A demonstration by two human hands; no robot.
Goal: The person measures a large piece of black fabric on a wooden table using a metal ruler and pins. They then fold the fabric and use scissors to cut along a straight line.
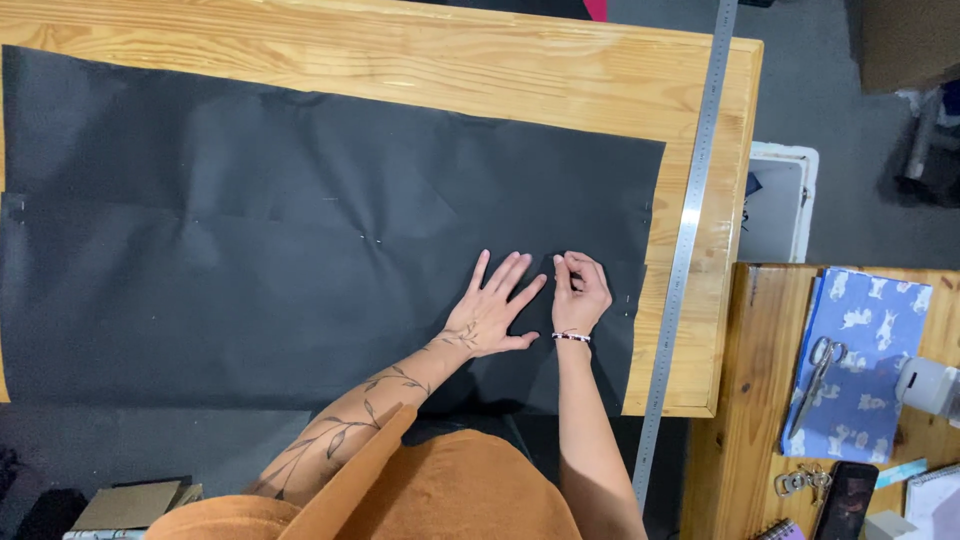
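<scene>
The black fabric (300, 230) lies spread across the wooden desk (400, 60), and pinning looks to be the step in hand. The left hand (492, 310) presses flat on it, fingers splayed. The right hand (580, 290) pinches something tiny, likely a pin, just beside it. Keeping the layers from shifting seems to matter most now.

Rust-orange garment (450, 490), beaded bracelet (571, 337), leaf-vine forearm tattoo (345, 425)
</scene>
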